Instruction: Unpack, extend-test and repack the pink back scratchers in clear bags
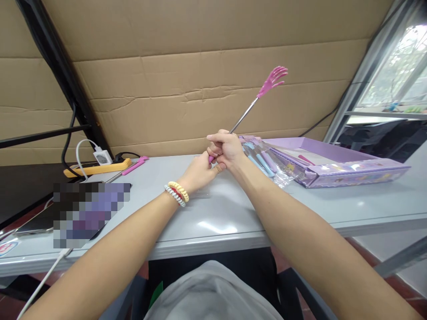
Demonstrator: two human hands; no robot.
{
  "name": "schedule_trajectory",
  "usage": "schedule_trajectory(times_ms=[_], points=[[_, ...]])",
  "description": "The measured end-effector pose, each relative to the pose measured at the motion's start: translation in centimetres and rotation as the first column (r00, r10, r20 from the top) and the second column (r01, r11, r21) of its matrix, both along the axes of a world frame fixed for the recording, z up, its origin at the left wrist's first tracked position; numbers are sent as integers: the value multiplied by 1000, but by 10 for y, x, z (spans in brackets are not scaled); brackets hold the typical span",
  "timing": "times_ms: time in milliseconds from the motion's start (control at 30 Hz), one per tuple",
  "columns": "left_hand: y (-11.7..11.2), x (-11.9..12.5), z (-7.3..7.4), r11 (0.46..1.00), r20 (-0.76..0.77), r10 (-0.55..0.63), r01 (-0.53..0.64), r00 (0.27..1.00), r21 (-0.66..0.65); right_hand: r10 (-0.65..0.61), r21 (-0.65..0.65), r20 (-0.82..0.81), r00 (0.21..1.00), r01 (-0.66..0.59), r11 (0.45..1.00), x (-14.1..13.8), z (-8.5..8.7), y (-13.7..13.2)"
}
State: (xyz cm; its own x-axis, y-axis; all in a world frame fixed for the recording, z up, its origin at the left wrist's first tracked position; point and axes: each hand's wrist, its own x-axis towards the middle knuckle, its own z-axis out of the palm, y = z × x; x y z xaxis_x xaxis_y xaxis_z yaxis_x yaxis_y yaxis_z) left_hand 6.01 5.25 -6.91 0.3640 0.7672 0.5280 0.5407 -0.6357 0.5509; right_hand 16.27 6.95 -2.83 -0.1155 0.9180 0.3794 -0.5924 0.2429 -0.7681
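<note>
A back scratcher point(271, 83) with a pink hand-shaped head and a metal rod slants up to the right above the table. My right hand point(227, 149) is closed round its rod. Lower down, my left hand point(202, 169) grips the pink handle, most of which the fingers hide. Both hands touch each other over the grey table point(213, 218). Just right of my right hand lies a clear plastic bag point(283, 178) with several blue and purple handles inside. A second pink back scratcher point(133, 166) rests at the back left of the table.
A lilac open box point(356, 171) stands at the right. On the left are a yellow power strip point(100, 169) with a white charger point(102, 156), a phone-like device point(36, 220) and a pixelated patch. Cardboard point(200, 89) backs the table.
</note>
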Motion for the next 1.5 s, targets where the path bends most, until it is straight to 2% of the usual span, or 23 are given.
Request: schedule_trajectory(times_ms=[100,300,467,600,733,867,1033,1200,1400,1500], points=[[-1,-1,4,1000,-20,7,-6,1000,29,-15,-29,-44,999,14,999,-2,3,-4],[-3,-5,8,980,-161,178,-161,971,116,-39,-34,-64,997,37,999,-5,2,-7],[-5,-5,8,962,-186,274,-265,944,72,-30,-18,-96,995,28,999,-2,3,-5],[-4,-6,6,957,-177,290,-279,941,85,-15,-7,-104,994,14,1000,0,3,-3],[-2,-7,3,937,-79,331,-318,940,143,10,30,-94,996,-7,1000,2,1,1],[-1,-5,1,939,-31,290,-278,956,204,58,56,-53,997,-55,997,4,-3,7],[-1,-4,0,953,-75,230,-209,970,220,127,102,36,991,-130,986,4,-7,7],[-8,-1,0,953,-121,293,-279,948,119,119,90,56,991,-124,988,5,-4,1],[-10,2,4,946,-151,309,-288,939,146,143,85,-15,990,-142,986,5,0,-3],[-10,1,6,941,-188,334,-316,924,119,121,58,-46,992,-119,991,6,2,-3]])
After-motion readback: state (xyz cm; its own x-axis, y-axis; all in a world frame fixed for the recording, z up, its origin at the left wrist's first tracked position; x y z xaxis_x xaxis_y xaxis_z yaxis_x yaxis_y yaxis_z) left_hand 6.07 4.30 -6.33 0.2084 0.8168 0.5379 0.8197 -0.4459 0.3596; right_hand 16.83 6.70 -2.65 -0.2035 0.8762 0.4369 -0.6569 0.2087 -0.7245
